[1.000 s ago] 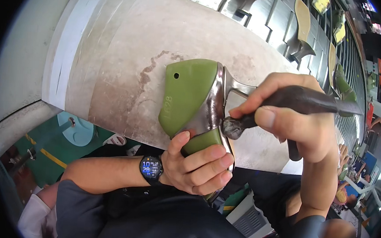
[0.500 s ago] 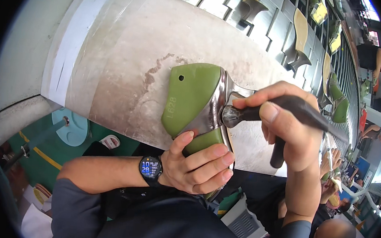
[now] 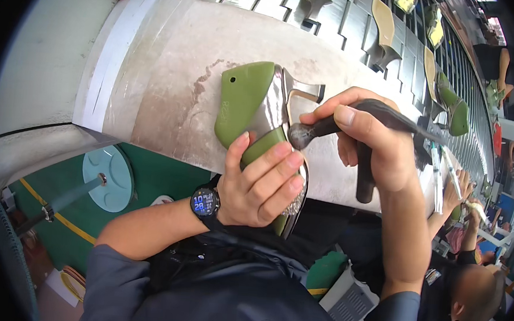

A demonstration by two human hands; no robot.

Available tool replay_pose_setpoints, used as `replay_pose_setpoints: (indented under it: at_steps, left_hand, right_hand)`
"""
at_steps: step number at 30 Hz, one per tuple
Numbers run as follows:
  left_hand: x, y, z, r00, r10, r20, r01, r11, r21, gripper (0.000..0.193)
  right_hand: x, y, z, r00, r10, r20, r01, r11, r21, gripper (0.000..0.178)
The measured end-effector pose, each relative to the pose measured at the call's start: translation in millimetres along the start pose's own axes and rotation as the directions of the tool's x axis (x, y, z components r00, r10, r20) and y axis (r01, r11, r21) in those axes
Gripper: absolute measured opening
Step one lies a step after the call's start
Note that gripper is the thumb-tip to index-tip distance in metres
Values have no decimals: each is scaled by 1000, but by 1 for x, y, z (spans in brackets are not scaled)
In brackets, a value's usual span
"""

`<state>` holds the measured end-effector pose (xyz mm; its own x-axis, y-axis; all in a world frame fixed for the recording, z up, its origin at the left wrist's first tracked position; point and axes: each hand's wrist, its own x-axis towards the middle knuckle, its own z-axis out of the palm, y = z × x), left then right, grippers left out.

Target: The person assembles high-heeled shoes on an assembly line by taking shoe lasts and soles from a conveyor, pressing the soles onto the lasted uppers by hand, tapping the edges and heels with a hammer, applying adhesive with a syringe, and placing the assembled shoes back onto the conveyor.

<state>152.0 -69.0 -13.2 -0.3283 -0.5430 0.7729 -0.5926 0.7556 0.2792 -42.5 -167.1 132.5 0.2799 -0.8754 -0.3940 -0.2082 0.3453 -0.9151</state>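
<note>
A high-heeled shoe with a shiny dark metallic upper [image 3: 275, 102] sits on a green shoe last [image 3: 243, 103], lying sideways over the worktable's near edge. Its slim heel [image 3: 306, 91] points right. My left hand [image 3: 261, 184] is wrapped around the front of the shoe, fingers over the last and the sole edge. Below those fingers a sparkling trim [image 3: 293, 208] shows. My right hand [image 3: 383, 145] grips a dark cobbler's hammer [image 3: 331, 127] by its head. The hammer's round face is at the sole edge near the heel; contact is unclear. A short handle hangs below the hand.
The worn pale worktable [image 3: 161, 88] spans the middle. Beyond it, a slatted metal conveyor [image 3: 344, 17] carries sole pieces [image 3: 383, 26] and green lasts [image 3: 458, 115]. A person [image 3: 477, 295] works at the right. A light-blue round disc [image 3: 108, 177] stands below left, near a grey plastic crate [image 3: 348, 301].
The shoe and both hands appear higher and slightly left, as the whole view has shifted. More of the heel shows. Both hands keep their holds, with the hammer face still at the sole edge.
</note>
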Motion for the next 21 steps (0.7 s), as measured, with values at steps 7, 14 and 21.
replay_pose_setpoints:
  at_steps: [7, 14, 21]
  left_hand:
    - [10, -2, -4, 1000, 8, -16, -8, 1000, 16, 75]
    - [11, -4, -1, 999, 49, -11, -49, 999, 25, 86]
    - [11, -6, -1, 998, 55, -18, -55, 998, 21, 87]
  right_hand:
    - [-108, 19, 24, 832, -372, -411, 312, 927, -208, 42]
    - [-98, 48, 45, 903, -234, -359, 298, 945, 132, 25]
    - [-117, 21, 24, 676, -417, -608, 600, 790, 126, 28]
